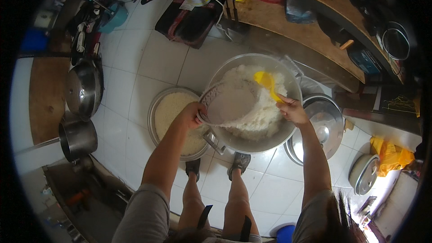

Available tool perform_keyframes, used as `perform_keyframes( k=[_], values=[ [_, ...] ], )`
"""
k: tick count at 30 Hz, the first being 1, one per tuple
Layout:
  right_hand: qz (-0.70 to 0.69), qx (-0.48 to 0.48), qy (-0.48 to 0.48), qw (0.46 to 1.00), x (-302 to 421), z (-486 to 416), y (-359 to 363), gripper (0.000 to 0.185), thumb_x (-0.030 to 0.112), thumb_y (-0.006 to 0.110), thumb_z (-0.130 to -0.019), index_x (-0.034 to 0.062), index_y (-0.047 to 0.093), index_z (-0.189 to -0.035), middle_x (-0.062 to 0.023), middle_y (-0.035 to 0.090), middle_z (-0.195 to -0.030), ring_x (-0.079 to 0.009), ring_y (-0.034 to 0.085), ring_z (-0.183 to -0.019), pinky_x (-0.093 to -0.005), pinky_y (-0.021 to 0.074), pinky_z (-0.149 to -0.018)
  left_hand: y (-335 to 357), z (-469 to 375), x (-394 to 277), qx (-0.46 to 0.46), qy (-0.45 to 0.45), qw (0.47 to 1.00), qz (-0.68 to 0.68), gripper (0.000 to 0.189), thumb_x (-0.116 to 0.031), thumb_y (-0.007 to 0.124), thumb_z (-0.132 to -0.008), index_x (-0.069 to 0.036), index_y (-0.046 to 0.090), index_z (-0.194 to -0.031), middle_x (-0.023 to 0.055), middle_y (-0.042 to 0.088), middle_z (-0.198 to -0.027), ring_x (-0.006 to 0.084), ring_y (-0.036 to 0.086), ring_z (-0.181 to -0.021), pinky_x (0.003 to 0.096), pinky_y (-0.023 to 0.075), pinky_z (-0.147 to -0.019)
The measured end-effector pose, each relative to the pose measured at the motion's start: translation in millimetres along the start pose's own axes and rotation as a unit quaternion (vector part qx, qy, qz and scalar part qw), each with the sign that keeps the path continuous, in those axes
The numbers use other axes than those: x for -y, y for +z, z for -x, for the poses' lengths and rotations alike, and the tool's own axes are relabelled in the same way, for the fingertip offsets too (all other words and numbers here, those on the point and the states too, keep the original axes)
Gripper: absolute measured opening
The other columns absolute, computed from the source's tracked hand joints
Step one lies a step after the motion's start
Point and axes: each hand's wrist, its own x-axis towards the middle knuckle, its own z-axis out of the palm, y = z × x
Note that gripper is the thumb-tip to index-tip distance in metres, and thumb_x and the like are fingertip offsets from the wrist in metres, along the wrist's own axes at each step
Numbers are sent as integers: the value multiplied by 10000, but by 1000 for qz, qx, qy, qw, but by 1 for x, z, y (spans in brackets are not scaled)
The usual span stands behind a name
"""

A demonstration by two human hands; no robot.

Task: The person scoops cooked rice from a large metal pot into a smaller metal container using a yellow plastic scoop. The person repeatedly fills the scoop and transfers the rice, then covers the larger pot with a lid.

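Note:
My left hand (195, 114) grips the rim of a patterned plastic basket (233, 104), tilted over a large metal pot (294, 87). White rice (273, 118) lies in the pot beside and below the basket. The handle of a yellow plastic ladle (266, 81) is in my right hand (293, 109), with its bowl over the rice. To the left, partly under my left forearm, a round metal basin (152, 121) on the floor holds pale grains (172, 108).
A lidded metal pot (324, 135) stands to the right. Wooden shelves (270, 20) run along the top right. A black bag (189, 23) lies on the tiled floor (158, 57). Metal cookware (79, 138) is at the left. My feet are just below the large pot.

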Motion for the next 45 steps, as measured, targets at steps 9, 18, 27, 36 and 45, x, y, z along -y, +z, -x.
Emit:
perform_keyframes(
  k=[9,18,27,36,45],
  values=[
    [-2,48,64,997,2,28,-8,438,69,579,-820,103,482,-1246,60,388,-588,-28,321,-470,-175,256,-397,21,-21,22,92,-23,993,74,208,67,472,-632,38,474,-838,93,502,-770,190,510,-543,218,402,-390],
    [-92,-12,19,996,-25,61,-6,408,44,560,-823,84,502,-1224,61,392,-604,-32,309,-462,-175,268,-389,84,-15,34,-83,68,985,138,280,80,507,-616,10,487,-886,101,493,-812,183,503,-603,257,389,-424],
    [42,-12,-2,999,-58,76,17,425,30,564,-810,119,515,-1222,48,479,-606,-32,395,-489,-205,316,-415,65,-81,35,58,366,915,-161,363,36,538,-662,-12,477,-1017,112,532,-874,262,541,-711,376,446,-592],
    [688,-237,-174,663,-132,29,28,428,132,566,-726,137,541,-1153,-84,577,-653,-262,572,-617,-382,471,-552,66,18,2,12,313,945,90,543,62,435,-667,-32,331,-1192,192,478,-1040,342,553,-879,398,535,-566],
    [683,-265,-339,589,-128,38,82,459,14,554,-706,142,571,-1147,-50,505,-671,-211,536,-603,-340,454,-529,-155,121,13,-145,229,959,79,470,-21,477,-735,8,361,-1190,189,507,-1041,319,562,-906,381,550,-671]
  ],
)
